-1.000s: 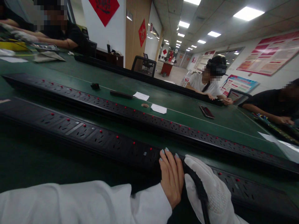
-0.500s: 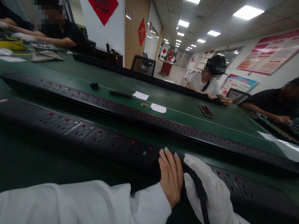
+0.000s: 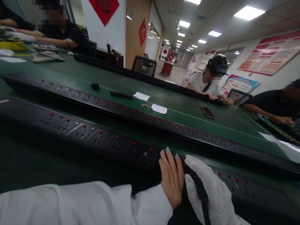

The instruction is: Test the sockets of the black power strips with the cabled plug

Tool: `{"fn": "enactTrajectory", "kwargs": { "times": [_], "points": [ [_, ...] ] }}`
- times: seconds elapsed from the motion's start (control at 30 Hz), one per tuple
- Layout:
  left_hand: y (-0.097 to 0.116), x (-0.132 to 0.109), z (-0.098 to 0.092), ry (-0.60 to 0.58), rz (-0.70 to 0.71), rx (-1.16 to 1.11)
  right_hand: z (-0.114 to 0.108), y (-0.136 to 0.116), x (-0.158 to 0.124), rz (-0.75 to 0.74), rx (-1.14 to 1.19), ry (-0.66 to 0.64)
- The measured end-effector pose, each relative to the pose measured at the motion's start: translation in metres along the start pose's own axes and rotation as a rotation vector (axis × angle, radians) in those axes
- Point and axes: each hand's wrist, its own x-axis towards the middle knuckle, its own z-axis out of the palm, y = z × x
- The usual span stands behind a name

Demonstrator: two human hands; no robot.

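Observation:
A long black power strip (image 3: 126, 150) with sockets and small red lights runs across the table in front of me. My left hand (image 3: 172, 179), bare, lies on it with fingers stretched out, to the right of a "06" mark. Close beside it my right hand (image 3: 213, 190), in a white dotted glove, is closed around the thick end of a black power cord (image 3: 198, 184). That end reaches down to the strip, and its tip is hidden by my fingers. The cord trails toward the bottom edge.
Behind lies a second socket strip (image 3: 112, 106) on the green table (image 3: 122, 82), and a black bar (image 3: 131, 73) beyond. A phone (image 3: 207, 112), paper slips (image 3: 158, 108), a small black part (image 3: 95, 86) and a table hole (image 3: 145, 106) are farther back. Other people work around the table.
Both hands keep their places on the strip and the cord. The view has shifted very slightly; nothing else visibly differs.

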Motion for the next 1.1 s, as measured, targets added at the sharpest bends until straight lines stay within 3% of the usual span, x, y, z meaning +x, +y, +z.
{"fn": "enactTrajectory", "kwargs": {
  "times": [1.1],
  "points": [
    [0.0005,-0.0014,0.0007,-0.014,0.001,0.036,0.0007,0.0016,-0.0031,0.006,0.018,-0.001]
  ]
}}
